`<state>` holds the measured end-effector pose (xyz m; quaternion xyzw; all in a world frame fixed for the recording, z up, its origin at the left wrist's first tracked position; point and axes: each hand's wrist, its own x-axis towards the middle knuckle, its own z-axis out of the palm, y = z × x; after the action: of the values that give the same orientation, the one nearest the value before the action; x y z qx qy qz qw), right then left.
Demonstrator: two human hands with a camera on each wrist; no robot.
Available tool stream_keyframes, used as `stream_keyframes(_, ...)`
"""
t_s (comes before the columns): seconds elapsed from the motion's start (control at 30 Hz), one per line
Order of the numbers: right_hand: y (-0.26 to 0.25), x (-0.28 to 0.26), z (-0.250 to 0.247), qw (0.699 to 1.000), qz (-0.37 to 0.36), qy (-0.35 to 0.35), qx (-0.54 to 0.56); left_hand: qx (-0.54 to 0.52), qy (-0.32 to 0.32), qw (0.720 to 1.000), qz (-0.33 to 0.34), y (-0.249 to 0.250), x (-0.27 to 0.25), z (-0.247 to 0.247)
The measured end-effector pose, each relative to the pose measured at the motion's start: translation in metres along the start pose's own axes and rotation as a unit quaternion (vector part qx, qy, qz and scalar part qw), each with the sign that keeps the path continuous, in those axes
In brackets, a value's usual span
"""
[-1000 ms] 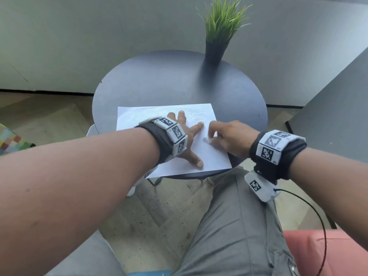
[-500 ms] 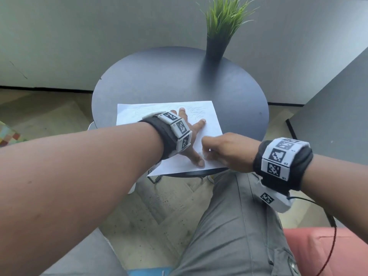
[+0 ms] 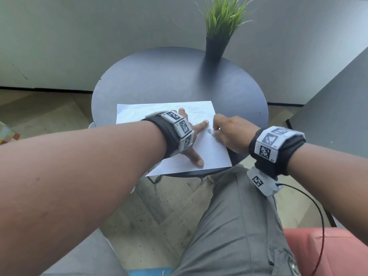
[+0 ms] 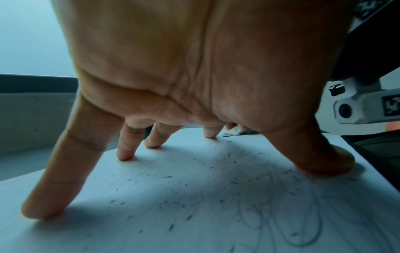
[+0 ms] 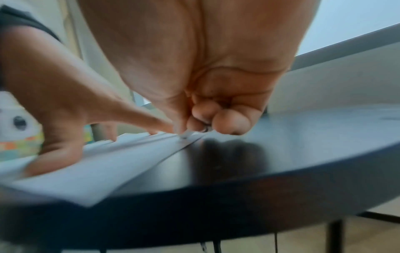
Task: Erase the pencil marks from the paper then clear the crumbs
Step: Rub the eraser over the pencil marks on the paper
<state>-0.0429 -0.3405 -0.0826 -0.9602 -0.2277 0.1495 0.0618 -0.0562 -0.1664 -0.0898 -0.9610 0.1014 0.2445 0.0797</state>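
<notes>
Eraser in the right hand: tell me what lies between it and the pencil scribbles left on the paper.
Nothing visible. The right hand pinches the eraser on the paper; scribbles lie just beyond, beside the left hand's index fingertip.

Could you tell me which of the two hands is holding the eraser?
The right hand pinches the eraser; the left hand only presses spread fingers on the paper.

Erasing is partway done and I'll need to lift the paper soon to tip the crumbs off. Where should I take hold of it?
Judging by how it lies, pinch the paper at its near right corner, which juts past the table edge. Come from below and the near side; the rest lies flat under the left hand.
</notes>
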Motion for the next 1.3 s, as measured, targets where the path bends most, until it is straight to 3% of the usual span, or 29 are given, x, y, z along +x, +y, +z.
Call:
stream_keyframes(0.13,-0.019,-0.014,0.01,0.99,-0.121,-0.079,-0.001,-0.001,0.001,1.0,0.002,-0.001,0.0,0.0)
stream_keyframes(0.27,0.01,0.008,-0.008,1.0,0.021,0.001,0.02,0.008,0.006,1.0,0.001,0.0,0.001,-0.001)
stream_keyframes(0.3,0.011,0.007,-0.008,1.0,0.026,0.008,0.015,0.009,0.006,1.0,0.001,0.0,0.001,0.0)
stream_keyframes(0.43,-0.007,-0.015,0.002,0.992,-0.098,-0.083,0.006,0.015,0.008,1.0,0.013,-0.002,0.0,-0.003)
stream_keyframes(0.5,0.002,-0.011,-0.002,0.995,-0.073,-0.069,0.015,0.018,0.008,1.0,0.014,-0.001,0.0,-0.005)
stream_keyframes(0.6,0.021,-0.001,-0.005,0.999,0.011,0.009,0.04,0.019,0.009,1.0,0.014,0.0,0.001,-0.004)
stream_keyframes(0.77,-0.005,-0.025,0.004,0.989,-0.113,-0.096,-0.008,0.023,0.007,1.0,0.012,-0.001,0.0,-0.005)
stream_keyframes(0.9,0.014,-0.008,-0.004,0.999,0.024,-0.007,0.032,0.026,0.01,1.0,0.011,-0.001,0.0,-0.005)
stream_keyframes(0.97,-0.002,-0.012,0.003,0.999,0.005,-0.037,-0.001,0.023,0.008,1.0,0.012,-0.001,-0.001,-0.004)
stream_keyframes(1.07,-0.028,-0.022,0.014,0.992,-0.087,-0.091,0.007,0.024,0.009,1.0,0.011,-0.001,-0.004,-0.005)
stream_keyframes(1.23,0.011,0.002,-0.006,0.996,0.059,-0.017,0.069,0.018,0.002,1.0,0.011,-0.003,-0.014,-0.004)
stream_keyframes(1.3,0.023,0.007,-0.008,0.993,0.088,0.004,0.075,0.022,0.02,0.999,0.041,-0.015,-0.021,-0.005)
